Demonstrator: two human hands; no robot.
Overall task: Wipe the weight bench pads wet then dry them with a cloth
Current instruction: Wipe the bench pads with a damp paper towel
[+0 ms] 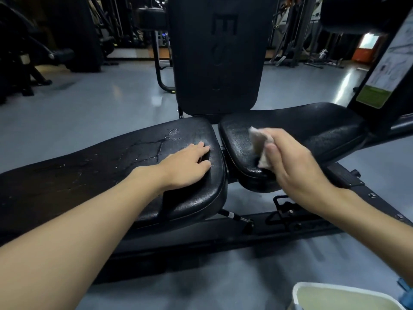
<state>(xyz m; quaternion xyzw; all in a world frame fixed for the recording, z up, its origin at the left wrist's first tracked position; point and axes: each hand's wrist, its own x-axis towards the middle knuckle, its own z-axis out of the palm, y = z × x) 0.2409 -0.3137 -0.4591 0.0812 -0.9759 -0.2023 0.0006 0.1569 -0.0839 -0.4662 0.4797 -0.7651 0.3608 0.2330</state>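
From the head camera I see my left hand resting open, fingers relaxed, at the right end of the long pad, whose surface is cracked and wet. My right hand grips a pale cloth against the left end of the shorter pad. A white bucket stands on the floor.

R hand holds cloth on R pad; L hand rests on L pad.
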